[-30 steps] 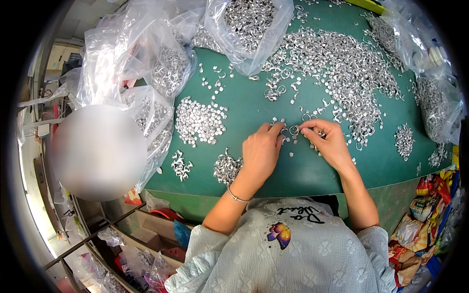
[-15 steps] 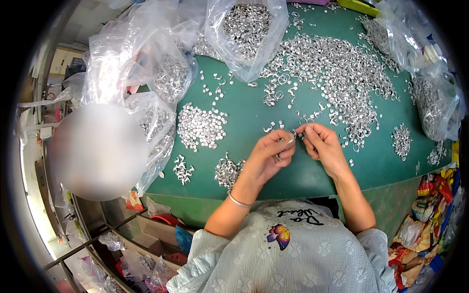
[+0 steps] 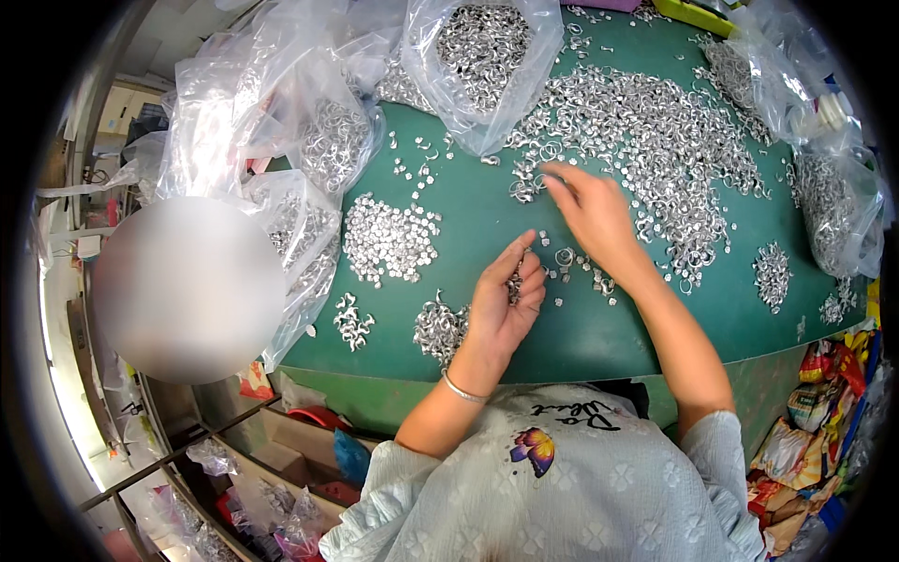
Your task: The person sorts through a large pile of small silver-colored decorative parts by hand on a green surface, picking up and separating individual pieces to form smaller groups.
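Observation:
My left hand is curled over the green table, closed around several small silver metal rings that show between its fingers. Farther off, my right hand reaches forward with thumb and forefinger stretched out. Those fingertips are beside a small cluster of silver rings at the near edge of the large pile of silver rings. Whether they touch a ring is hard to make out. Between the hands lie a few loose silver pieces.
To the left are a heap of small silver bits and two smaller heaps nearer me. Clear plastic bags of metal parts stand along the far and left sides of the green table. Another small heap lies right.
My right hand has left the left hand and moved forward to the ring cluster. The left hand has turned and drawn slightly back toward me, its fingers curled round the pieces.

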`<action>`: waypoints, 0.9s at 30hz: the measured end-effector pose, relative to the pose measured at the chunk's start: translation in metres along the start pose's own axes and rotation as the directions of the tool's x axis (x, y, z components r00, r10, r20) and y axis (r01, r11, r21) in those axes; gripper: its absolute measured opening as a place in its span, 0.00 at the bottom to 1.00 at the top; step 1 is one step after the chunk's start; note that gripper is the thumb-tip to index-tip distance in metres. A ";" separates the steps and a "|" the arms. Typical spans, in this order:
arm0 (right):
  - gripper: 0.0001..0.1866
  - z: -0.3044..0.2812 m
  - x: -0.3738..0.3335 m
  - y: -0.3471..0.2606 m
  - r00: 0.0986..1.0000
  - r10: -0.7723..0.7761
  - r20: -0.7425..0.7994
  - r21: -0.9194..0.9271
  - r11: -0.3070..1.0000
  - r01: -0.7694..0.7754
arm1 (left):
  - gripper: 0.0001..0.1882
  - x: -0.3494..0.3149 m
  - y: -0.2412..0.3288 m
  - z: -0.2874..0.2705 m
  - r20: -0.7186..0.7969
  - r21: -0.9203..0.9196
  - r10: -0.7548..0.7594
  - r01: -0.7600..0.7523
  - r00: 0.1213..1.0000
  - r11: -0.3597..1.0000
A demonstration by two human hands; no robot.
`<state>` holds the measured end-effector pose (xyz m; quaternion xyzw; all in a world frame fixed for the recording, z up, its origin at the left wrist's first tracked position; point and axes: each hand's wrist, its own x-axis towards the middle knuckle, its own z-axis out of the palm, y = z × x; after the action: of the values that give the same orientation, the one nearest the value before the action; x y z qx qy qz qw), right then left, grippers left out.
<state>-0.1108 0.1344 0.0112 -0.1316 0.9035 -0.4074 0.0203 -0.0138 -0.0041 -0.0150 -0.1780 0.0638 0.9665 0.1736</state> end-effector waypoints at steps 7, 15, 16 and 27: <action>0.10 0.024 0.008 0.013 0.908 -0.295 0.297 -0.256 0.892 0.373 | 0.16 -0.005 0.006 0.025 -0.259 0.000 0.144 -0.149 0.955 0.989; 0.11 -0.031 -0.031 0.013 0.955 -0.061 0.291 -0.003 0.998 0.065 | 0.12 -0.008 0.009 0.023 -0.255 0.485 0.253 -0.102 0.933 0.868; 0.11 -0.032 -0.022 0.009 0.979 -0.010 0.206 -0.034 0.999 0.017 | 0.12 -0.007 0.012 0.023 -0.242 0.573 0.251 -0.071 0.937 0.817; 0.08 -0.022 -0.037 0.036 0.930 -0.299 0.213 -0.137 0.934 0.331 | 0.10 0.002 0.019 0.017 -0.158 0.876 0.443 -0.082 0.883 0.475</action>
<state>-0.0858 0.1824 -0.0038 -0.3144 0.8960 -0.3122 0.0285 -0.0283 -0.0181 0.0014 -0.2334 0.5848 0.7738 0.0693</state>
